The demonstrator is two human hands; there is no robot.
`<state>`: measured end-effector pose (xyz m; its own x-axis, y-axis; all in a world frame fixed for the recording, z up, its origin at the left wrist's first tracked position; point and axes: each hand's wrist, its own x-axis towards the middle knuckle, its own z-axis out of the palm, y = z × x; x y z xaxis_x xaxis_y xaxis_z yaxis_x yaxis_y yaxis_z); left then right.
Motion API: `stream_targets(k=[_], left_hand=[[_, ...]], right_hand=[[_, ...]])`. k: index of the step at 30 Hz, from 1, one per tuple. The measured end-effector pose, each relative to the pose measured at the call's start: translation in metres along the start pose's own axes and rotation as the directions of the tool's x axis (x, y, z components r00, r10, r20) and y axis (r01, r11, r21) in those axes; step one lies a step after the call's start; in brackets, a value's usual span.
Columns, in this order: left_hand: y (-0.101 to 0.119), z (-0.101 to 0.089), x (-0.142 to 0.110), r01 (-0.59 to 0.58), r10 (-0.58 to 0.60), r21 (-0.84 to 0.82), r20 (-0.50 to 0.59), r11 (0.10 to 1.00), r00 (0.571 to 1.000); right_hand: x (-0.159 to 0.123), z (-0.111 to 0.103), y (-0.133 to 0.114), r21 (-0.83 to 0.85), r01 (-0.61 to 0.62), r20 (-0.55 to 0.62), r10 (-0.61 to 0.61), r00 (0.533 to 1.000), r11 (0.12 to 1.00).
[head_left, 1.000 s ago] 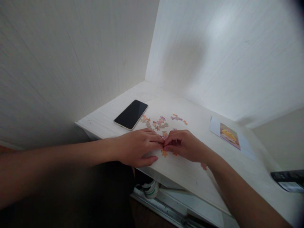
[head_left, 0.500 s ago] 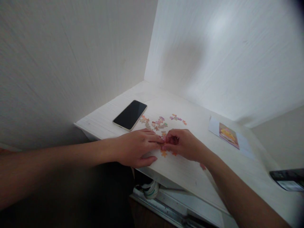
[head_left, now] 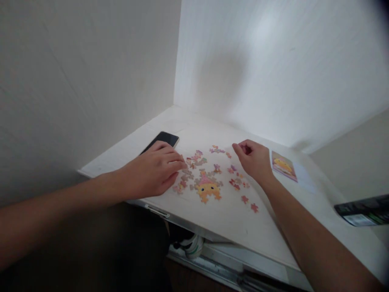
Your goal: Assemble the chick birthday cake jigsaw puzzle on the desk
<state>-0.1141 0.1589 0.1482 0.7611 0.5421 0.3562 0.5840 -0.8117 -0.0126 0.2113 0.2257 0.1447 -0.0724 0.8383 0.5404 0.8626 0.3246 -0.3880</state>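
A partly joined jigsaw puzzle (head_left: 208, 187) lies on the white table, showing a yellow face with two dark eyes under a pink pointed hat. My left hand (head_left: 161, 168) is left of it, fingers loosely bent and a little apart, over loose puzzle pieces (head_left: 187, 175) and the near part of the phone. My right hand (head_left: 253, 160) is raised above the table to the right, fingers curled in and thumb against them; whatever they may hold is hidden. Below it are loose pink and red pieces (head_left: 235, 183). A short strip of pieces (head_left: 217, 151) lies behind the puzzle.
A black phone (head_left: 167, 137) lies at the left. A picture card (head_left: 284, 165) with a yellow figure lies beyond my right wrist. At the far right is a dark object with a white label (head_left: 361, 213). Walls meet behind the table (head_left: 212, 225); an open drawer shows beneath.
My hands have moved apart from the puzzle, the left toward the phone, the right away and up to the right. The joined face is now uncovered. The view has shifted slightly.
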Motion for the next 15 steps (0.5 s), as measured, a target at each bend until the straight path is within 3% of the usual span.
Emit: stream_targets(k=[3,8,12,15], left_hand=[[-0.008,-0.010,-0.002,-0.037,0.037,0.016,0.019,0.999,0.999],[-0.003,-0.013,0.004,-0.163,0.162,-0.038,-0.022,0.986,0.987],[0.008,-0.014,0.011,-0.201,0.198,-0.071,-0.053,0.977,0.979],[0.011,-0.017,0.014,-0.207,0.198,-0.083,-0.105,0.975,0.975]], right_hand=[[0.008,-0.002,0.019,0.003,-0.057,0.023,0.057,0.998,0.998],[0.014,0.005,0.048,0.114,-0.126,0.246,0.095,0.965,0.985],[0.014,0.010,0.055,0.126,-0.139,0.324,0.092,0.942,0.982],[0.015,0.000,0.055,0.144,-0.130,0.434,0.056,0.899,0.981]])
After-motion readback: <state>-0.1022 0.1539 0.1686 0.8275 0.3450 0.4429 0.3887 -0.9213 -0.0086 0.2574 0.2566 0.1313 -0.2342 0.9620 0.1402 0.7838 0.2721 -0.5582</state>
